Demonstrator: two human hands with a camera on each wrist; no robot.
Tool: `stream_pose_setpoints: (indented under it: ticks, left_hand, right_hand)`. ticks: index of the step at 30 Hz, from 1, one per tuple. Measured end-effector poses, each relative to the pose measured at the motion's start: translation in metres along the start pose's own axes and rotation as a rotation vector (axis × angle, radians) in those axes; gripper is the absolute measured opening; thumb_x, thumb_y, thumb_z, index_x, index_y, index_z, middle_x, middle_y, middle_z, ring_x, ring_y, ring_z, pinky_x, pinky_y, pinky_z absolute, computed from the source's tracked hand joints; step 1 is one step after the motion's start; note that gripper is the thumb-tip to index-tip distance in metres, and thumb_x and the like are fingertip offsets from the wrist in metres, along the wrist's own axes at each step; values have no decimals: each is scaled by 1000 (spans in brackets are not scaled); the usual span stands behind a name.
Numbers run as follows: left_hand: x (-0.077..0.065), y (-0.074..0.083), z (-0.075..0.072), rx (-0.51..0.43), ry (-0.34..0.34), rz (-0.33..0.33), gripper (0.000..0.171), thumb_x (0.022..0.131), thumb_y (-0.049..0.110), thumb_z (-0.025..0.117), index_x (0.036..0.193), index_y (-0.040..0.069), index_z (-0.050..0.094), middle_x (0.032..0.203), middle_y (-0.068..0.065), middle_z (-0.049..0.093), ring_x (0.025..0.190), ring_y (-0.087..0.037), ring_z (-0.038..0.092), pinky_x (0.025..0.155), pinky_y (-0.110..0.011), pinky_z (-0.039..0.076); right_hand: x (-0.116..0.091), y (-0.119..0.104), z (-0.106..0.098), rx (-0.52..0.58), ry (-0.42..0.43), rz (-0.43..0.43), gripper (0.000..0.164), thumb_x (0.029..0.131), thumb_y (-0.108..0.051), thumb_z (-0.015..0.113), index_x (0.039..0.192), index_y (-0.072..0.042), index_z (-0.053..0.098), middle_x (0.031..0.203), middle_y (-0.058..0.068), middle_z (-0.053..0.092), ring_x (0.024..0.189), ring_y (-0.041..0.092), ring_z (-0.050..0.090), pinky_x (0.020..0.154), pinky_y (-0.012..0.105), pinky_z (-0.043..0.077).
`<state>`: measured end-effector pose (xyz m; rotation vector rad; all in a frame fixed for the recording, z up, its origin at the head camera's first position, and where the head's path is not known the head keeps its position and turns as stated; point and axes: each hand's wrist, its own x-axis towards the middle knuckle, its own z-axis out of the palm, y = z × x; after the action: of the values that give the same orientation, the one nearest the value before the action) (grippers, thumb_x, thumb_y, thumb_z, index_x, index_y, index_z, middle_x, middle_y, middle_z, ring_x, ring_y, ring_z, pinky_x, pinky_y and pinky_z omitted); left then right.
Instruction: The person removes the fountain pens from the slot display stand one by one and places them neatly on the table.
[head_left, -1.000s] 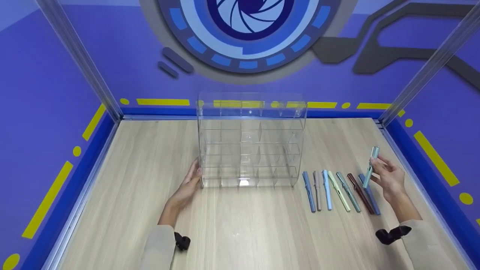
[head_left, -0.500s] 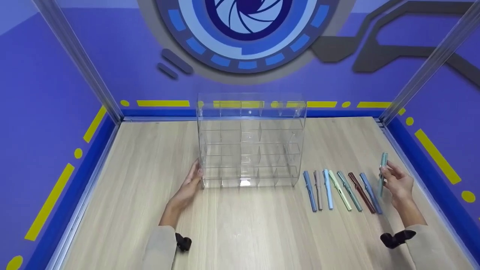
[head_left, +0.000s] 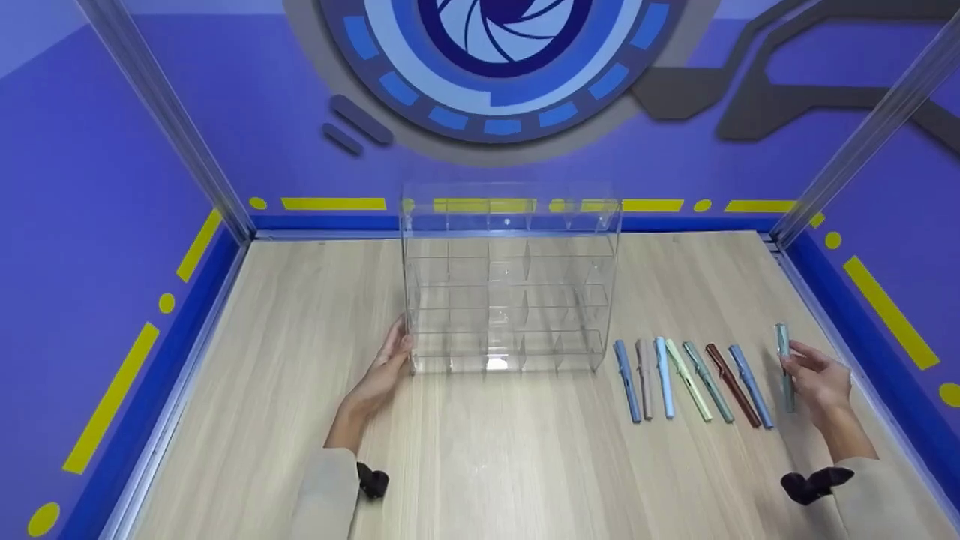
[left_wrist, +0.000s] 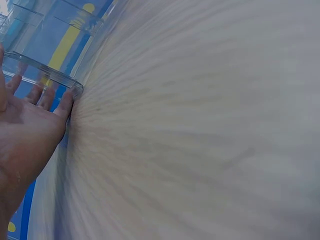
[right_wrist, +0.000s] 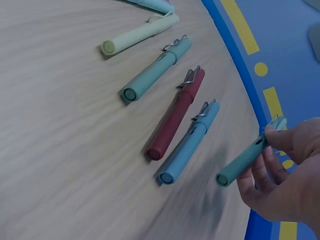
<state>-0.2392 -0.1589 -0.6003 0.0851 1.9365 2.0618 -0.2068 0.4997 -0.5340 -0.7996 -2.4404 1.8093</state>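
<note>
A clear plastic organizer (head_left: pixel 504 307) with several compartments stands upright at the middle of the table. My left hand (head_left: pixel 379 379) holds its lower left side edge, thumb toward the front and fingers behind; in the left wrist view the fingers (left_wrist: pixel 47 97) show against the clear plastic. On the right, my right hand (head_left: pixel 821 382) pinches a teal-green pen (head_left: pixel 784 375) between thumb and fingers, just above the table. Left of that pen lies a row of capped pens, among them a blue pen (head_left: pixel 751 386), a dark red pen (head_left: pixel 732 384) and a green pen (right_wrist: pixel 157 69).
More pens lie in the same row: a pale green pen (head_left: pixel 688 379), a light blue pen (head_left: pixel 664 377), a grey-brown pen (head_left: pixel 645 379) and another blue pen (head_left: pixel 627 381). Blue-purple panels (head_left: pixel 885 300) with metal edging border the table (head_left: pixel 480 465).
My right hand has moved right and toward me with the teal-green pen, from above the row's end to beside it. My left hand stays on the organizer.
</note>
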Motion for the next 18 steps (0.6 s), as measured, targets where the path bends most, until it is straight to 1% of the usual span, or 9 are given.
stream_pose_setpoints:
  ticks: [1,3,4,5,8,11,13,16,18]
  left_hand:
    - [-1,0,0,-2,0,0,68,110,49,37,166,33,1,174,-1,-10,161,-26,-10,132,-49,6]
    - [-2,0,1,-4,-5,8,71,109,50,38,166,30,0,174,-3,-10,161,-28,-9,132,-48,7]
    - [-1,0,1,-3,-8,13,72,109,51,38,166,29,0,174,-3,-10,161,-28,-10,132,-48,7]
    - [-1,0,1,-2,-9,14,73,109,51,38,166,29,0,174,-4,-10,161,-28,-9,132,-47,7]
    - [-1,0,1,-1,-9,12,74,108,52,39,166,28,-1,174,-5,-10,161,-27,-9,132,-45,8]
    - [-2,0,1,-7,-6,12,74,109,50,39,166,25,-1,174,-7,-11,161,-30,-8,131,-46,10]
    - [-2,0,1,-22,-1,8,74,109,49,40,166,26,0,174,-7,-11,161,-30,-6,131,-46,11]
    - [-3,0,0,-38,-3,13,73,109,48,41,166,25,1,174,-7,-10,161,-31,-4,131,-46,12]
    - [-3,0,0,-39,-5,12,74,109,48,41,166,26,1,174,-7,-9,161,-30,-3,131,-46,13]
  right_hand:
    - [1,2,0,-56,-2,-5,27,102,-10,61,126,-18,69,79,-27,59,75,-8,59,67,12,52]
    - [3,7,1,-156,2,-11,38,103,-9,58,140,-4,59,80,-28,56,76,-8,57,67,13,51]
    - [3,9,1,-202,8,-15,43,103,-9,58,145,2,53,80,-27,56,77,-8,56,67,13,50]
    - [4,12,2,-243,13,-15,48,103,-9,57,147,6,48,81,-26,56,77,-8,55,67,13,50]
    - [4,18,3,-330,25,-8,51,103,-11,58,148,7,45,85,-22,58,75,-9,52,65,14,48]
    - [4,23,5,-385,32,-15,50,102,-12,60,146,7,48,88,-17,64,73,-10,50,63,14,46]
    - [3,25,8,-422,36,-33,48,102,-12,60,144,7,50,90,-13,67,72,-11,48,63,14,45]
    - [3,27,12,-464,62,-82,45,100,-11,62,140,8,54,96,3,73,71,-15,45,62,11,43]
    - [3,29,15,-499,80,-110,43,100,-10,63,138,8,56,105,17,73,71,-17,43,61,9,41]
